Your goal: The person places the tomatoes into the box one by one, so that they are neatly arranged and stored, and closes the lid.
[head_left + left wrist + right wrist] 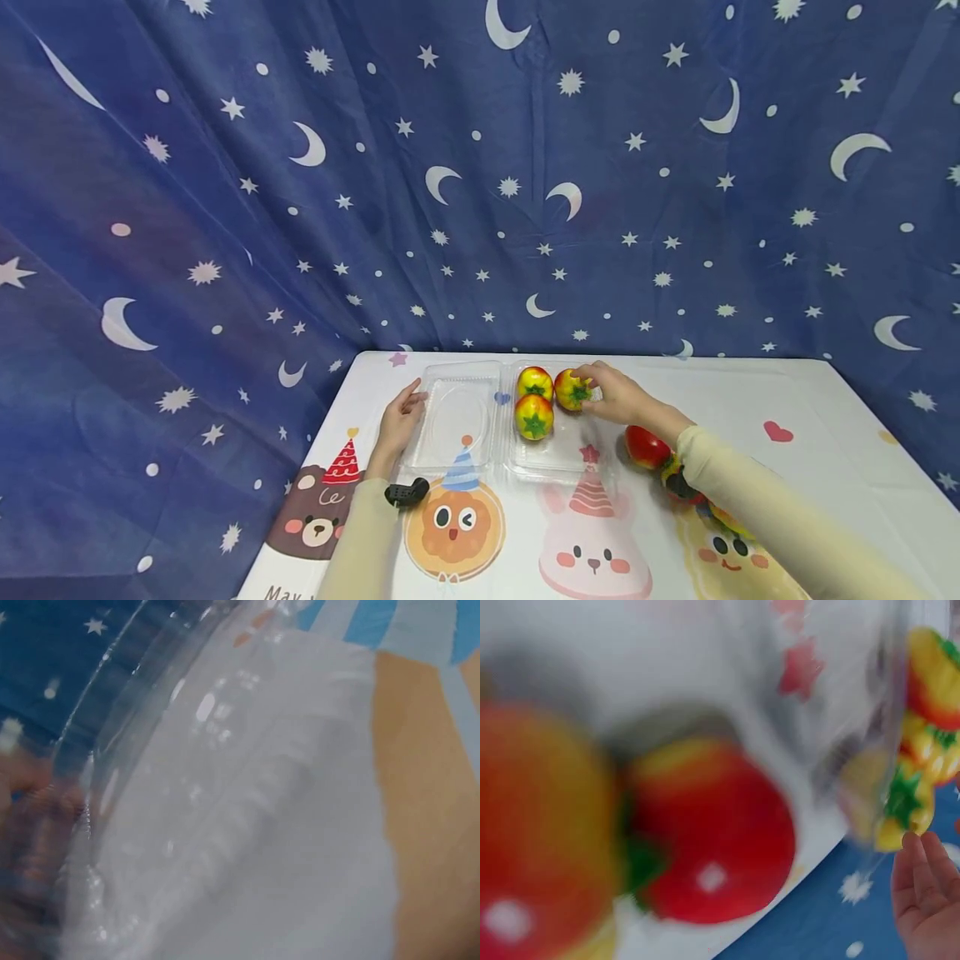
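Observation:
A clear plastic clamshell box lies unfolded on the table, its lid to the left. Two red-and-yellow toy fruits with green leafy tops, a rear one and a front one, sit in the box's left half. A third such fruit is at the back right of the box. My right hand is at its right side; the fingers look straight, with tips against or very near it. My left hand rests at the lid's left edge, fingers loosely bent.
Right of the box, a red fruit and other colourful fruits lie partly under my right forearm. A printed white cloth covers the table. A blue curtain with moons and stars hangs behind it.

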`<act>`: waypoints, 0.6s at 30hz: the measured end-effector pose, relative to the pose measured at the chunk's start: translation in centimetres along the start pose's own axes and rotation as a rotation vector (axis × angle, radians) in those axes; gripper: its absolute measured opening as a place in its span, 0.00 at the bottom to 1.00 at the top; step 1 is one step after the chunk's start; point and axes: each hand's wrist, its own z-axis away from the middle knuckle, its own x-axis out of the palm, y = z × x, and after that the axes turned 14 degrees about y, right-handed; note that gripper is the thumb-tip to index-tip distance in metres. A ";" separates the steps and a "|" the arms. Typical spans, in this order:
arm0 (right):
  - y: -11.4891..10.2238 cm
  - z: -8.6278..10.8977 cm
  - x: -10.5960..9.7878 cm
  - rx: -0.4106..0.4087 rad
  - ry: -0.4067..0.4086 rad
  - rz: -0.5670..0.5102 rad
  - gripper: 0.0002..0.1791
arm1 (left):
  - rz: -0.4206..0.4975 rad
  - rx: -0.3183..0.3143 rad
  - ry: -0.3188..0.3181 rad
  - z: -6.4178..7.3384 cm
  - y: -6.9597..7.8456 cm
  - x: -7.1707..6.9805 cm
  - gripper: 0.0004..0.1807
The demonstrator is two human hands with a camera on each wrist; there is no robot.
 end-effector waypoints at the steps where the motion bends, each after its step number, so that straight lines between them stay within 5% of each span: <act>1: 0.5 0.3 -0.4 0.009 0.008 0.003 0.27 | -0.002 0.001 0.001 0.0 0.0 0.0 0.27; 13: 3.9 5.1 -3.9 0.112 -0.111 0.007 0.21 | -0.002 -0.010 -0.003 -0.1 -0.2 0.1 0.27; 18: 4.1 6.7 -4.3 0.149 -0.138 0.006 0.19 | 0.041 -0.004 -0.025 0.3 1.1 -0.2 0.26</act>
